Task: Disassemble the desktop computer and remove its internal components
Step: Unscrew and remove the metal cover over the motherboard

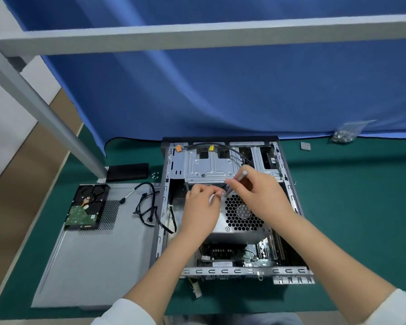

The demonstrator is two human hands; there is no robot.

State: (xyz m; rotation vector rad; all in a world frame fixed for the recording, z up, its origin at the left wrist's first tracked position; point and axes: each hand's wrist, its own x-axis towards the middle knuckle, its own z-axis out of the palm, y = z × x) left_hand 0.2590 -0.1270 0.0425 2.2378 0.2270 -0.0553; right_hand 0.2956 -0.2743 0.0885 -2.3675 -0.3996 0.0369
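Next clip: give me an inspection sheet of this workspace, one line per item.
Surface: green mat on the table.
Job's things: open computer case; power supply inside; hard drive lying on the removed side panel.
Clutter: bag of screws, loose screws, black box.
Hands: right hand grips a screwdriver at the power supply's corner; left hand beside the tip, hold unclear.
Cables: black cables on the panel.
Surroundings: blue curtain, grey frame.

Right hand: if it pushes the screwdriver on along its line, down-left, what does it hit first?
Probably the power supply: the right hand holds the screwdriver with its tip at the unit's top-left corner, apparently at a screw. The left hand sits right beside; depth is unclear.
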